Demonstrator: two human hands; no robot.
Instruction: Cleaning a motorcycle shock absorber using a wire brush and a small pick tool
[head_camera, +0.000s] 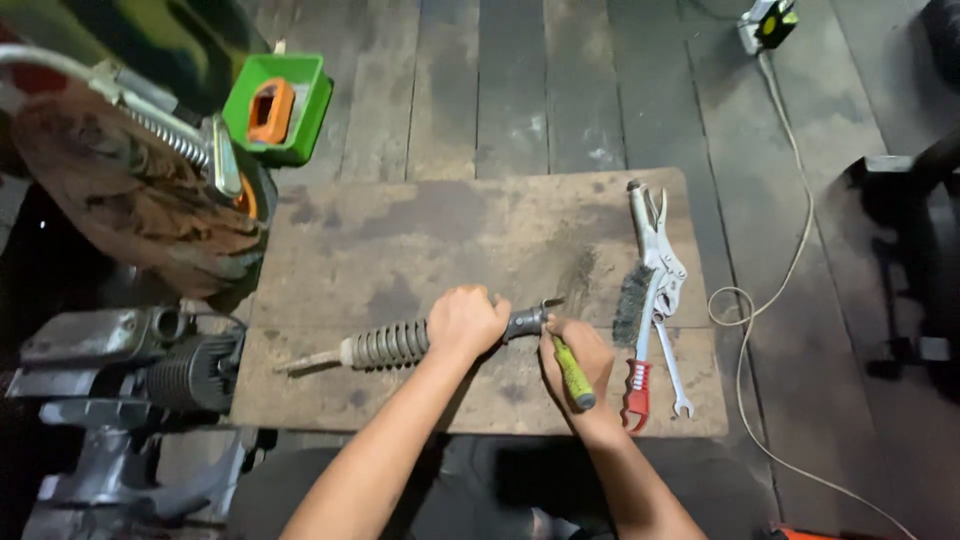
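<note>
Left hand (465, 320) gripping shock absorber (400, 343); right hand (578, 358) closed on yellow-green-handled screwdriver (573, 372).
Screwdriver tip hidden at absorber's right end. Absorber lies on wooden board (420, 240), long axis left-right, rod end pointing left; middle covered by palm. Wire brush (631, 303) just right.

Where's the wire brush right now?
In the head view, the wire brush lies on the wooden board, just right of the right hand, beside the locking pliers and wrench.
</note>
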